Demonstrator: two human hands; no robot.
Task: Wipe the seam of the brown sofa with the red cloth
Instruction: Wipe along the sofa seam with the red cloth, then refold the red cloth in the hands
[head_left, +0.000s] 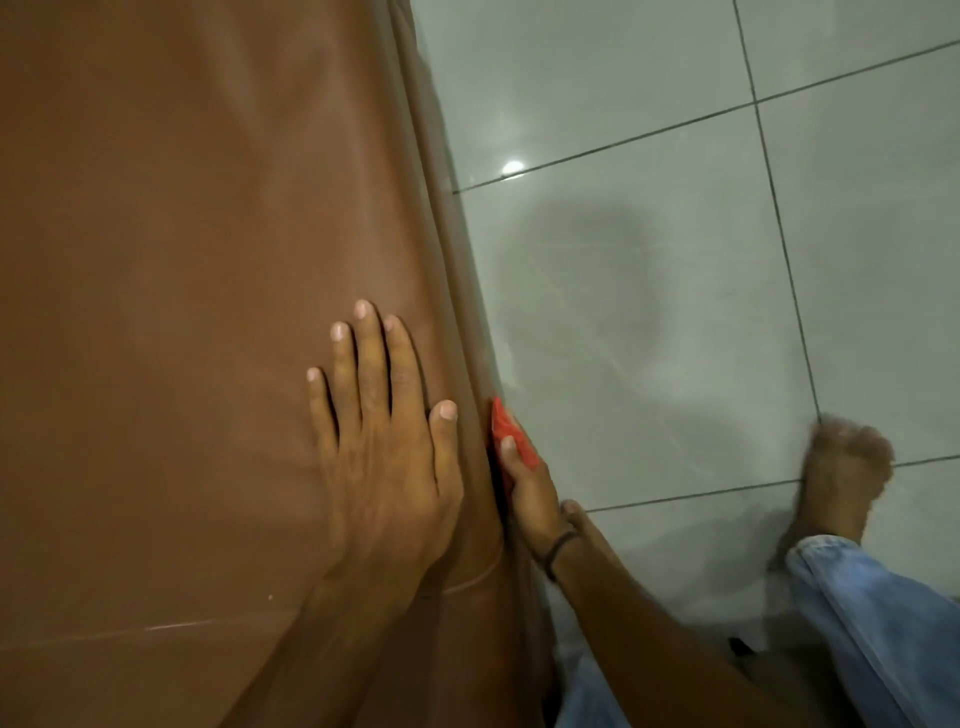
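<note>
The brown sofa (182, 234) fills the left half of the view, its smooth leather surface facing me. A seam (436, 171) runs down its right edge beside the floor. My left hand (384, 447) lies flat on the leather, fingers spread, holding nothing. My right hand (530, 493) is pressed against the sofa's side just below the seam, gripping the red cloth (506, 428). Only a small folded part of the cloth shows above my fingers, touching the seam. A dark band circles my right wrist.
Pale glossy floor tiles (675, 260) with dark grout lines spread to the right of the sofa. My bare foot (841, 473) and blue jeans leg (872, 623) stand on the tiles at lower right. A ceiling light reflects on the floor.
</note>
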